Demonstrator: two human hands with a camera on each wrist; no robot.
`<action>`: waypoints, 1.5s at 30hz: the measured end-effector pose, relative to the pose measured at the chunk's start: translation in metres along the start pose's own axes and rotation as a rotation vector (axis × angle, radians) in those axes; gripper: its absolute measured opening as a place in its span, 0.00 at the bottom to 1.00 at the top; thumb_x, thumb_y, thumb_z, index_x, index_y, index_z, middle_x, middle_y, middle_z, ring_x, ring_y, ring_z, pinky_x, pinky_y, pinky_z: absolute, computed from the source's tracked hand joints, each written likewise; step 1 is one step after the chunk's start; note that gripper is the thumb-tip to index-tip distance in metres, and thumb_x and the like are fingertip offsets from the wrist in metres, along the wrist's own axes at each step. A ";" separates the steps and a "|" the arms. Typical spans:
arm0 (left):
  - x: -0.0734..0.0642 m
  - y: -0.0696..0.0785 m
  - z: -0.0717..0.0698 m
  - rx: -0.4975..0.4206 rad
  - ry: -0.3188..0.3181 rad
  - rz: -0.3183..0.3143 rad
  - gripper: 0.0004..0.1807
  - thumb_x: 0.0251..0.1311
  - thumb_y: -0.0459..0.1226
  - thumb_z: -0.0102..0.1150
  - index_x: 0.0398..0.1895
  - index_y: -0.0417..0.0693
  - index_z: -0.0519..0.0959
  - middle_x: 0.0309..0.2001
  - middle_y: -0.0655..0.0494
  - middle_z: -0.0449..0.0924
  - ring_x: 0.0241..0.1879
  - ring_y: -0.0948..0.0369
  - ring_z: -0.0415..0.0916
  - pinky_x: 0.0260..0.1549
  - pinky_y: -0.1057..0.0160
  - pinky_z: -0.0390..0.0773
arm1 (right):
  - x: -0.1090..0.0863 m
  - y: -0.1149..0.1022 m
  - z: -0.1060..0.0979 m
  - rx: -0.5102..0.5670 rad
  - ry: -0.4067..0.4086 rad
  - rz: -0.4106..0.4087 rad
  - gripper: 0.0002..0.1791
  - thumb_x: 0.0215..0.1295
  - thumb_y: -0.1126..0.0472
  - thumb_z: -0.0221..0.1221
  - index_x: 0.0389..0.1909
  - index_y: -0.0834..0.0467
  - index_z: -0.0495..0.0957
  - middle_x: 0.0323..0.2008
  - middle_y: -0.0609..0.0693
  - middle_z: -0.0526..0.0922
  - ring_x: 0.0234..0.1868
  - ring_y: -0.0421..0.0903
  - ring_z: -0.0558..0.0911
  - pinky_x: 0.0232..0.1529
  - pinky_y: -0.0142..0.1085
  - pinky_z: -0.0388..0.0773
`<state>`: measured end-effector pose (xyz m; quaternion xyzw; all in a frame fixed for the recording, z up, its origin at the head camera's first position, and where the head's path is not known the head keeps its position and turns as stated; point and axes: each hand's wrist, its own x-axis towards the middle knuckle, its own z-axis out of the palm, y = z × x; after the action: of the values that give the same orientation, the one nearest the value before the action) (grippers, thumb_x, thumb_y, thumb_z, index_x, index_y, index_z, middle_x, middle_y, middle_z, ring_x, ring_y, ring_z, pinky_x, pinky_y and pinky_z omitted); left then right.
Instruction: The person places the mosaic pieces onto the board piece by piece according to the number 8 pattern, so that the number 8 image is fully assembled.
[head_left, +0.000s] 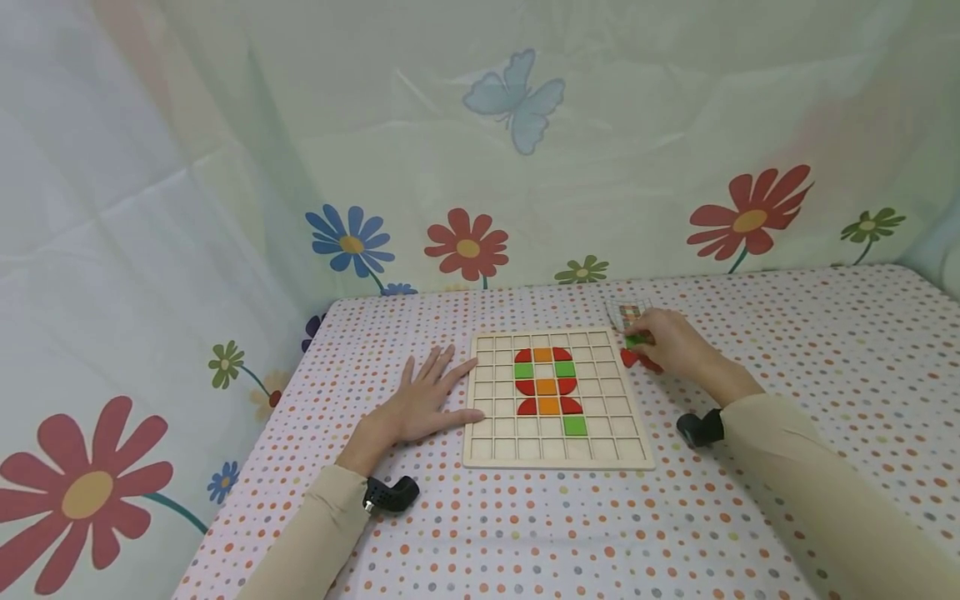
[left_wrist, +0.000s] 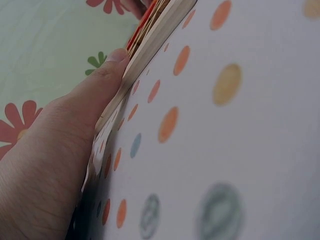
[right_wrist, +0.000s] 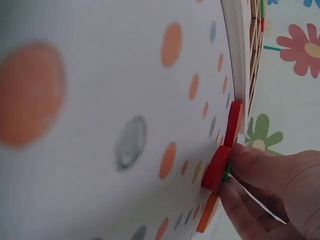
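Observation:
A wooden grid board (head_left: 495, 452) lies on the table, with red curved pieces (head_left: 528, 406), orange squares (head_left: 546, 387) and green squares (head_left: 575, 426) set in its middle cells. My left hand (head_left: 423, 404) lies spread at the board's left side, its thumb (left_wrist: 107, 70) against the wooden edge. Beyond the far right corner, my right hand (head_left: 675, 343) pinches a green tile (right_wrist: 227, 172) between thumb and fingers. Loose red pieces (right_wrist: 217, 167) lie right beside those fingertips, and an orange piece (right_wrist: 207, 214) shows below them in the right wrist view.
A small pattern card (head_left: 628, 312) in a clear sleeve lies behind the right hand, partly covered by it. The dotted cloth (head_left: 480, 533) covers the table. A curtain with printed flowers (head_left: 468, 246) hangs along the back and left.

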<state>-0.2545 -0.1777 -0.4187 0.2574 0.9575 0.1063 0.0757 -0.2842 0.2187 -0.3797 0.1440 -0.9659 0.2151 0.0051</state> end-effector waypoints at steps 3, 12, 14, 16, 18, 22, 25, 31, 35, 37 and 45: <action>0.000 0.000 -0.001 -0.003 0.005 0.009 0.50 0.67 0.71 0.48 0.87 0.66 0.47 0.86 0.47 0.33 0.84 0.46 0.27 0.76 0.32 0.27 | 0.002 -0.002 -0.002 0.019 -0.023 0.039 0.15 0.67 0.75 0.65 0.53 0.75 0.83 0.47 0.70 0.83 0.45 0.61 0.82 0.46 0.52 0.82; 0.001 -0.003 0.000 0.009 0.002 0.017 0.52 0.66 0.74 0.45 0.87 0.66 0.45 0.86 0.48 0.32 0.84 0.47 0.26 0.75 0.32 0.27 | 0.003 -0.006 0.000 0.053 0.001 0.094 0.11 0.65 0.78 0.65 0.47 0.73 0.86 0.47 0.70 0.85 0.32 0.50 0.78 0.30 0.39 0.76; 0.001 -0.004 0.001 0.004 -0.001 0.017 0.52 0.66 0.74 0.46 0.87 0.66 0.45 0.86 0.48 0.32 0.84 0.47 0.26 0.75 0.32 0.27 | 0.001 -0.004 0.002 0.051 0.041 0.070 0.12 0.63 0.78 0.66 0.47 0.72 0.86 0.44 0.69 0.85 0.34 0.51 0.78 0.33 0.40 0.77; 0.001 -0.004 0.002 0.002 -0.005 0.013 0.52 0.66 0.73 0.46 0.87 0.66 0.45 0.86 0.48 0.32 0.84 0.47 0.26 0.75 0.32 0.27 | -0.002 -0.004 0.003 0.067 0.071 0.058 0.13 0.63 0.78 0.67 0.49 0.72 0.86 0.41 0.67 0.83 0.35 0.54 0.76 0.33 0.42 0.76; 0.001 -0.004 0.002 0.002 -0.009 0.008 0.51 0.67 0.73 0.47 0.87 0.66 0.45 0.86 0.48 0.32 0.84 0.47 0.26 0.75 0.32 0.26 | -0.004 -0.006 0.002 0.078 0.096 0.044 0.13 0.63 0.78 0.67 0.49 0.71 0.86 0.38 0.64 0.81 0.35 0.54 0.75 0.32 0.42 0.75; 0.000 -0.004 0.001 0.005 -0.005 0.001 0.51 0.67 0.73 0.46 0.87 0.66 0.45 0.86 0.48 0.33 0.84 0.47 0.26 0.75 0.32 0.27 | -0.010 -0.022 0.000 0.116 0.137 0.006 0.12 0.66 0.76 0.66 0.50 0.72 0.86 0.35 0.61 0.78 0.35 0.53 0.75 0.29 0.37 0.72; 0.000 -0.005 0.000 0.003 -0.004 -0.002 0.51 0.67 0.72 0.47 0.87 0.66 0.45 0.86 0.48 0.33 0.84 0.47 0.27 0.75 0.32 0.27 | -0.015 -0.043 0.000 0.148 0.150 -0.072 0.13 0.65 0.76 0.66 0.50 0.72 0.86 0.35 0.60 0.79 0.36 0.54 0.77 0.30 0.37 0.75; 0.000 -0.004 -0.001 0.004 -0.003 -0.002 0.51 0.66 0.73 0.46 0.87 0.65 0.47 0.86 0.47 0.34 0.84 0.46 0.27 0.76 0.32 0.28 | -0.023 -0.088 0.008 0.242 0.053 -0.241 0.11 0.64 0.75 0.68 0.47 0.69 0.88 0.36 0.54 0.86 0.37 0.52 0.84 0.35 0.36 0.78; 0.001 -0.004 -0.001 0.003 -0.008 0.002 0.51 0.67 0.73 0.46 0.87 0.66 0.46 0.86 0.47 0.33 0.84 0.46 0.27 0.76 0.32 0.27 | -0.027 -0.112 0.016 0.318 -0.044 -0.294 0.09 0.63 0.74 0.69 0.43 0.65 0.90 0.37 0.50 0.89 0.37 0.46 0.84 0.35 0.35 0.80; 0.001 -0.004 0.000 0.006 -0.007 0.001 0.51 0.67 0.73 0.46 0.87 0.66 0.46 0.86 0.48 0.33 0.84 0.47 0.26 0.76 0.32 0.27 | -0.029 -0.122 0.019 0.336 -0.086 -0.314 0.07 0.62 0.73 0.70 0.40 0.63 0.90 0.36 0.49 0.89 0.36 0.43 0.84 0.36 0.34 0.81; 0.002 -0.003 0.000 -0.001 -0.005 -0.006 0.51 0.67 0.73 0.47 0.87 0.66 0.45 0.86 0.48 0.34 0.84 0.48 0.26 0.76 0.33 0.27 | -0.031 -0.135 0.035 0.309 -0.180 -0.338 0.07 0.60 0.74 0.72 0.36 0.62 0.92 0.34 0.46 0.88 0.36 0.39 0.84 0.37 0.31 0.81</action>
<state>-0.2571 -0.1792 -0.4197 0.2548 0.9579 0.1061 0.0786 -0.2144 0.0960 -0.3578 0.3210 -0.8803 0.3428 -0.0671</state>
